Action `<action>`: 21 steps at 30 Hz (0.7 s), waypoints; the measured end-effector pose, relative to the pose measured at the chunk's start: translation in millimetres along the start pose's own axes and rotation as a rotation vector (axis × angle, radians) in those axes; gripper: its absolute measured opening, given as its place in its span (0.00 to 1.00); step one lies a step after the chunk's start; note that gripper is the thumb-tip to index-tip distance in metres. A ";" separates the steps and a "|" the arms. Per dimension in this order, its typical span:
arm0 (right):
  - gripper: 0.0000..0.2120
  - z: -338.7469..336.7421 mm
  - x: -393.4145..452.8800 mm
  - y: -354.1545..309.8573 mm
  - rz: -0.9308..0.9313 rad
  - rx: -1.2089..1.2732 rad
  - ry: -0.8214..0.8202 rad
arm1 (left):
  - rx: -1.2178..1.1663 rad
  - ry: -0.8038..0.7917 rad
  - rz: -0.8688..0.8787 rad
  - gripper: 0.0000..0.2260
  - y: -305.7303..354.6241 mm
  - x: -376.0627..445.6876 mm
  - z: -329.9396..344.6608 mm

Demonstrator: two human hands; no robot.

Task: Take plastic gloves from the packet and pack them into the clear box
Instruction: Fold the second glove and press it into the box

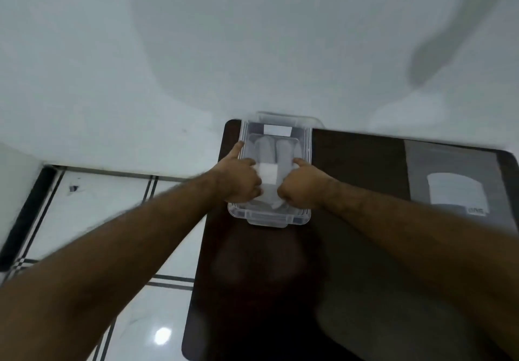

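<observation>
So the clear box (270,176) sat at the far left corner of a dark brown table (351,248), right up against a white wall (196,51), with its lid (289,118) standing behind it between box and wall. Both hands were down inside the box. The left hand (241,181) had its index finger stuck out along the left rim while the rest of its fingers were curled in, gripping the left edge of a bunch of thin see-through plastic gloves (268,181). The right hand (300,189) was basically a fist, thumb poking forward, fingers closed tight on the right side of the same gloves. Between the two hands the gloves looked folded into a whitish square, and you could make out a couple of glove fingers lying flat toward the far end of the box. It was all kinda blurry, so I couldn't tell how many gloves were in there. The packet (455,181) was lying flat way over at the right side of the table, well apart from the box, greyish with a white patch in the middle. White tiled floor (118,220) with dark lines showed on the left.
</observation>
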State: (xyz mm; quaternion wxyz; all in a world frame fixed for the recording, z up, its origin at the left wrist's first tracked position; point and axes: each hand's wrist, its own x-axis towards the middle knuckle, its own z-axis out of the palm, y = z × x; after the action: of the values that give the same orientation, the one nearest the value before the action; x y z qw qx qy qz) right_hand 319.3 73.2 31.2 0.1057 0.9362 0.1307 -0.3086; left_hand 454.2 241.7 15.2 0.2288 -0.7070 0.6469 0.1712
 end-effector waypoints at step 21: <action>0.22 -6.4 15.6 5.4 0.048 0.135 0.101 | 0.125 0.023 -0.132 0.19 3.4 4.4 -10.8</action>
State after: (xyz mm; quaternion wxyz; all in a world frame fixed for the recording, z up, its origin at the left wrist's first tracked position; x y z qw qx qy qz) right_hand 336.6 72.7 27.5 0.0431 0.9585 0.0923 -0.2664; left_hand 450.7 232.0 21.6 0.2758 -0.7343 0.6110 0.1070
